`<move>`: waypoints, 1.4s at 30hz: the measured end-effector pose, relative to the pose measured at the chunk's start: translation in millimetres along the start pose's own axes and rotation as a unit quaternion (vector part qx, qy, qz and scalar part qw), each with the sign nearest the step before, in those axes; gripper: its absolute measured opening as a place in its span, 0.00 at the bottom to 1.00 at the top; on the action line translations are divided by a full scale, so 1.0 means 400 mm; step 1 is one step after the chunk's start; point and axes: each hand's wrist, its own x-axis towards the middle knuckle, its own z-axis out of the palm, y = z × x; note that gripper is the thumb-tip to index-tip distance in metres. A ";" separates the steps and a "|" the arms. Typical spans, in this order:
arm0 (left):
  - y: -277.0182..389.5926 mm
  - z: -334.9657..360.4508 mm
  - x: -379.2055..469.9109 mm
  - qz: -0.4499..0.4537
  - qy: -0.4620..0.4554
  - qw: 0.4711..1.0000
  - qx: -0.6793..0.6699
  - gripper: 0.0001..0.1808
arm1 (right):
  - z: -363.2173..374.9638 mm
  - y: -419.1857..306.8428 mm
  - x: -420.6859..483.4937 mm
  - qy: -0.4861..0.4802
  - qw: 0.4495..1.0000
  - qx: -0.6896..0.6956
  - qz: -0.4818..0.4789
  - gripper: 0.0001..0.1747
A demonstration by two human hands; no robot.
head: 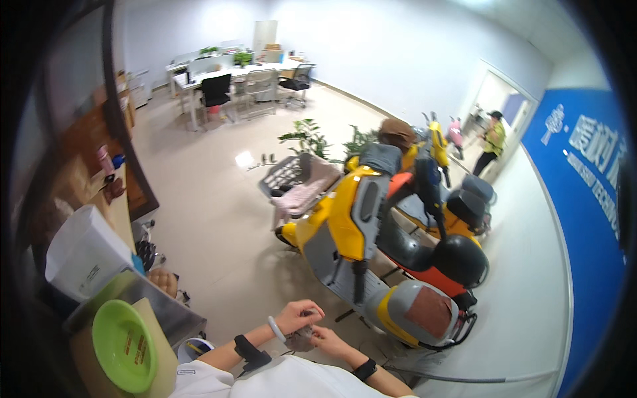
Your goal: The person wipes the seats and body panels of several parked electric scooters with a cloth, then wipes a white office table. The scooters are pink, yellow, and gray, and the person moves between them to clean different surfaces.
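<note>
My left hand (294, 317), with a pale bangle at its wrist, is pinched on the upper part of a small crumpled grey-brown item (299, 340), which could be cloth or a soft bag. My right hand (330, 342) grips its right side with the fingertips. Both hands are close together in front of my white shirt (298, 378). The item hangs between them, and the fingers hide part of it. Just beyond and to the right stands a yellow and grey electric scooter (348, 219) with a brown patch on its seat.
At left, a green plastic basin (119, 343) and a white bin (89, 253) stand by a metal-fronted cabinet (164, 308). More scooters (448, 219) line the right wall. A person (490, 142) stands near the doorway. Desks (239, 74) and chairs occupy the far end.
</note>
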 end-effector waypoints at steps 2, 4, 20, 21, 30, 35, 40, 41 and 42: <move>-0.019 -0.128 -0.045 -0.015 0.071 0.996 0.059 0.14 | 0.044 -0.067 0.095 0.052 0.996 0.007 -0.078 0.17; -0.038 -0.227 -0.088 0.000 0.152 0.988 0.039 0.20 | 0.069 -0.142 0.181 0.038 0.993 0.073 -0.080 0.17; -0.182 -0.770 -0.207 -0.051 0.426 0.901 -0.060 0.13 | 0.167 -0.464 0.714 -0.143 0.986 -0.013 -0.081 0.20; -0.194 -0.815 -0.190 -0.053 0.430 0.900 -0.045 0.12 | 0.164 -0.465 0.770 -0.157 0.984 -0.028 -0.084 0.20; -0.147 -1.166 -0.050 -0.003 0.368 0.925 0.092 0.09 | 0.203 -0.651 1.191 -0.203 0.975 0.066 -0.064 0.23; -0.136 -1.389 0.014 -0.005 0.424 0.884 0.196 0.11 | 0.241 -0.761 1.442 -0.209 0.978 0.005 -0.021 0.18; -0.166 -1.630 0.108 0.051 0.433 0.832 0.344 0.13 | 0.231 -0.843 1.625 -0.155 0.984 -0.069 -0.048 0.17; -0.170 -1.673 0.130 0.054 0.428 0.832 0.350 0.12 | 0.220 -0.868 1.655 -0.148 0.985 -0.078 -0.050 0.17; -0.173 -1.714 0.156 0.063 0.427 0.829 0.355 0.12 | 0.212 -0.892 1.677 -0.120 0.989 -0.078 -0.040 0.18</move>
